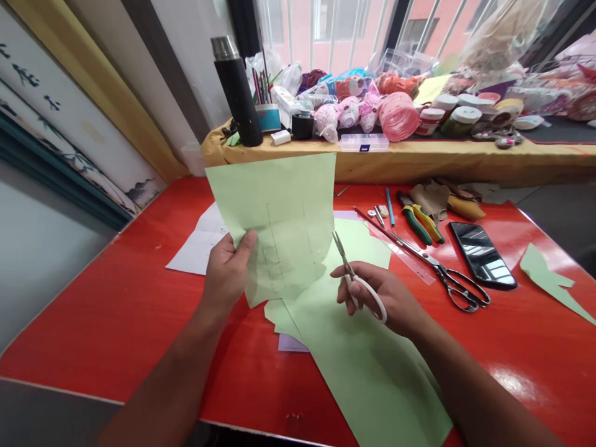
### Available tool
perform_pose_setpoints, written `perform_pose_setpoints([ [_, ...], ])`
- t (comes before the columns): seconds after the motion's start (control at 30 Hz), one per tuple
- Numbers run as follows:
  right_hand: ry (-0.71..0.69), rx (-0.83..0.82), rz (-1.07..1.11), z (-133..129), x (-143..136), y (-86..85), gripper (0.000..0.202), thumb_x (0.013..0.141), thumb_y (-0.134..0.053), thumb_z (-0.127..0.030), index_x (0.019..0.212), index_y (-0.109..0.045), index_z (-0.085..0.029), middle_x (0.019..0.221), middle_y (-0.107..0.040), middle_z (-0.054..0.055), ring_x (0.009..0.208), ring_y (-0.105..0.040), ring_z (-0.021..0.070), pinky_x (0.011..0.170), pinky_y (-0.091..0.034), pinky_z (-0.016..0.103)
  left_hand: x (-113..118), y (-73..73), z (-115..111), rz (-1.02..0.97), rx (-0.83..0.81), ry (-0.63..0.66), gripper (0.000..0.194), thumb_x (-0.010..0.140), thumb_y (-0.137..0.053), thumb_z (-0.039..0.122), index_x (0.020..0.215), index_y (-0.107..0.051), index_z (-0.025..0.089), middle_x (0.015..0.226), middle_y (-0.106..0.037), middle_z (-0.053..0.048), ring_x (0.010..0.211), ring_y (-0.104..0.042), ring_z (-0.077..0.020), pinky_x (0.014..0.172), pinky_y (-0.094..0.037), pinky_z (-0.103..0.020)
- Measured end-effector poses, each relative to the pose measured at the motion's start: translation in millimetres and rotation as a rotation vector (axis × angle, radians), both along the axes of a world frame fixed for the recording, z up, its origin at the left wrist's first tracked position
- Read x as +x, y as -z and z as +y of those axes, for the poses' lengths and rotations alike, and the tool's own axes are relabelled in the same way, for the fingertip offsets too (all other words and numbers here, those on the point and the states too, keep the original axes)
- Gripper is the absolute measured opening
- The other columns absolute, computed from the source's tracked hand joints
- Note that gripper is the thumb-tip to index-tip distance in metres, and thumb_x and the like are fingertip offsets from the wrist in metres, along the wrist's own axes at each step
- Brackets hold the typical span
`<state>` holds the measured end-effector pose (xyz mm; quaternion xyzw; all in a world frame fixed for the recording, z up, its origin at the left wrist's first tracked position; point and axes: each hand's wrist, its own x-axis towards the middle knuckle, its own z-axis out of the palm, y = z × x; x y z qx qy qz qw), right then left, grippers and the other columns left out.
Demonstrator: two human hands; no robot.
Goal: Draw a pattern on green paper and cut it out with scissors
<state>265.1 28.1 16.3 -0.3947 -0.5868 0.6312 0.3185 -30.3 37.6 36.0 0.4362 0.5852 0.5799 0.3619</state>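
Note:
My left hand (pixel 231 267) grips the left edge of a pale green sheet of paper (pixel 288 192), thumb on the near face. Thin pencil lines run across this sheet, which is raised and tilted toward me. White-handled scissors (pixel 367 292) are in my right hand (pixel 386 295), fingers through and around the loops. Their slim blades point up beside the sheet's right edge and look nearly closed. Under both hands a larger green sheet (pixel 367 360) lies on the red table (pixel 153 323), partly over a lilac piece of paper (pixel 293 343).
Right of my hands lie large metal shears (pixel 447 270), a clear ruler (pixel 414 264), green-and-yellow pliers (pixel 421 223), a phone (pixel 483 256) and a green offcut (pixel 552 279). White paper (pixel 195 245) lies left. A black flask (pixel 237 93) and several jars (pixel 460 120) stand on the ledge behind.

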Motion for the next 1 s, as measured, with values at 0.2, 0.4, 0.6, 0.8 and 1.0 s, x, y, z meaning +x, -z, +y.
perform_pose_setpoints([
  [0.2,-0.037,-0.028,-0.008,1,-2,3.6,0.054,0.097,-0.075,-0.07,0.12,-0.075,-0.02,0.087,-0.076,0.004,0.065,-0.067,0.0151,0.063,-0.055,0.03,5,0.5,-3,-0.146,0.03,0.07,0.038,0.094,-0.083,0.053,0.121,-0.083,0.026,0.123,-0.083,-0.006,0.116,-0.077,-0.0256,0.101,-0.062,-0.037],
  [0.4,-0.119,-0.067,-0.019,2,-2,7.2,0.055,0.096,-0.075,-0.072,0.12,-0.075,-0.022,0.088,-0.076,0.004,0.066,-0.068,0.0152,0.062,-0.053,0.028,10,-3.2,-4,-0.263,0.087,0.079,0.033,0.094,-0.085,0.048,0.118,-0.085,0.027,0.123,-0.084,-0.006,0.119,-0.078,-0.0266,0.1,-0.065,-0.037],
  [0.6,-0.121,-0.061,-0.035,1,-1,6.6,0.057,0.096,-0.075,-0.073,0.12,-0.075,-0.021,0.088,-0.076,0.005,0.066,-0.069,0.0161,0.063,-0.054,0.03,13,-7.7,-4,-0.347,0.051,0.085,0.037,0.085,-0.093,0.048,0.114,-0.086,0.025,0.118,-0.086,-0.008,0.119,-0.079,-0.0318,0.103,-0.067,-0.045],
  [0.8,-0.108,-0.061,-0.027,0,-1,6.6,0.06,0.094,-0.076,-0.073,0.12,-0.074,-0.02,0.087,-0.076,0.005,0.066,-0.069,0.0156,0.063,-0.054,0.03,12,-4.4,-3,-0.395,0.014,0.114,0.036,0.082,-0.095,0.047,0.108,-0.085,0.023,0.117,-0.086,-0.01,0.122,-0.079,-0.0349,0.103,-0.067,-0.048],
  [1.0,-0.09,-0.049,-0.032,0,-2,3.4,0.06,0.094,-0.077,-0.073,0.12,-0.074,-0.019,0.086,-0.076,0.005,0.066,-0.068,0.0161,0.064,-0.056,0.031,12,-4.6,-2,-0.402,-0.048,0.094,0.038,0.077,-0.098,0.049,0.098,-0.084,0.022,0.108,-0.087,-0.011,0.118,-0.08,-0.0386,0.101,-0.068,-0.052],
])
